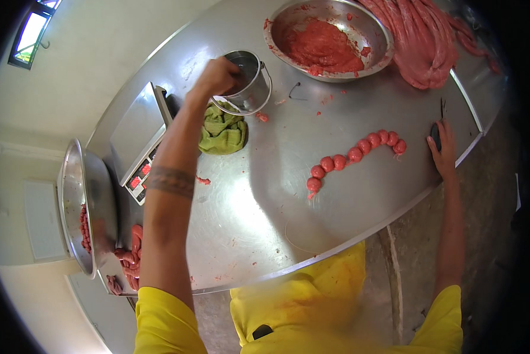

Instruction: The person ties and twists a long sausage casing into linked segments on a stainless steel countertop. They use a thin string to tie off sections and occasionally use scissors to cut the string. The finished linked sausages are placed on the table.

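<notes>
My left hand reaches over the rim of a small metal bucket with a wire handle, its fingers dipped inside and hidden. At the table's right edge, my right hand is closed around what looks like a pair of scissors, the dark handle by the thumb and thin metal tips pointing away. Between the hands, nearer the right one, a curved chain of round red sausages lies on the metal table. A crumpled green cloth sits against the near side of the bucket.
A steel bowl of red ground meat stands at the back, beside a heap of long filled sausages. On the left are a digital scale, a large metal basin with sausages inside, and loose sausage lengths. Meat scraps dot the tabletop.
</notes>
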### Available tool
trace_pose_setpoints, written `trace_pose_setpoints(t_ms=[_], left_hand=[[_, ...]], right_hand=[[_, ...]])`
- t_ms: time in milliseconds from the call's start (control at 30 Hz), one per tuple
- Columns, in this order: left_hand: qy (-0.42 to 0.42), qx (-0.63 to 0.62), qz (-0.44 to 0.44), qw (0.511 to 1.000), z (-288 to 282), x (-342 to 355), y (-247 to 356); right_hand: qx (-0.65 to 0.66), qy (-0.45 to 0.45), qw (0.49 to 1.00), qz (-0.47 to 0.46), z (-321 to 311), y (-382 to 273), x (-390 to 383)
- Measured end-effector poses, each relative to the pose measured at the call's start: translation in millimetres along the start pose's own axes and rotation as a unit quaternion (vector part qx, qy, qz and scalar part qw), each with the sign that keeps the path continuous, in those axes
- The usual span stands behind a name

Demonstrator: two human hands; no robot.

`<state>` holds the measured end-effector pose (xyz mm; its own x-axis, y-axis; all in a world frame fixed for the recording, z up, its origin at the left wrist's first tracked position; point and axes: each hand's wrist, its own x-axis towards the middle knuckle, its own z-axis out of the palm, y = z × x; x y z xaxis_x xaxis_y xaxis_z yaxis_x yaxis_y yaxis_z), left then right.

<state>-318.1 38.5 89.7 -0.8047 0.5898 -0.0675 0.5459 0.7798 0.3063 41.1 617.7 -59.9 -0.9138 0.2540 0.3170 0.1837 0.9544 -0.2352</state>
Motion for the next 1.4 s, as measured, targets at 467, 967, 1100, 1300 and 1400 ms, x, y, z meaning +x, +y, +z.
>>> trace_pose_setpoints(t_ms=[467,967,1100,1300,1400], left_hand=[[0.278,0.065,-0.096,0.954,120,-147,-31],[0.1,0.022,-0.197,0.975,157,-536,91],[0.128,0.014,-0.166,0.978,214,-491,132],[0.184,0.095,-0.265,0.942,195,-282,131],[0.25,0.136,-0.271,0.92,177,-179,64]], right_hand=[[-0.008,0.054,0.998,-0.011,13,12,-11],[-0.073,0.047,0.996,0.009,25,13,-22],[-0.038,0.068,0.997,-0.002,23,12,-22],[-0.038,0.016,0.998,0.044,16,9,-20],[-0.047,0.032,0.998,-0.02,10,7,-19]])
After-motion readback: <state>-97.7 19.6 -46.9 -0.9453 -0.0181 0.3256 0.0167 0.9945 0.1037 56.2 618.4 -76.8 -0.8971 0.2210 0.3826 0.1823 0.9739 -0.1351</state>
